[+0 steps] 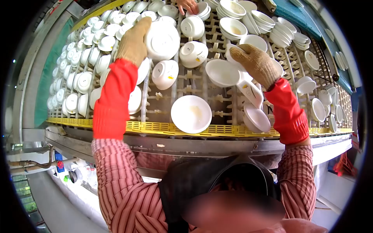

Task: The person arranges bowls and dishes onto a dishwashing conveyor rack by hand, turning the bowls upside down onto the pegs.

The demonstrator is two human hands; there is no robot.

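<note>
Two gloves: one on the left hand [134,43], one on the right hand [256,65]. One co-worker's bare hand [188,5] at the far edge. Two upturned flower-print bowls [193,54] between the gloves. The white dishes [191,114] are many, overlapping too much to count.

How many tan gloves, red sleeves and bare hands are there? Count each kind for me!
Tan gloves: 2
Red sleeves: 2
Bare hands: 1
Total: 5
</note>
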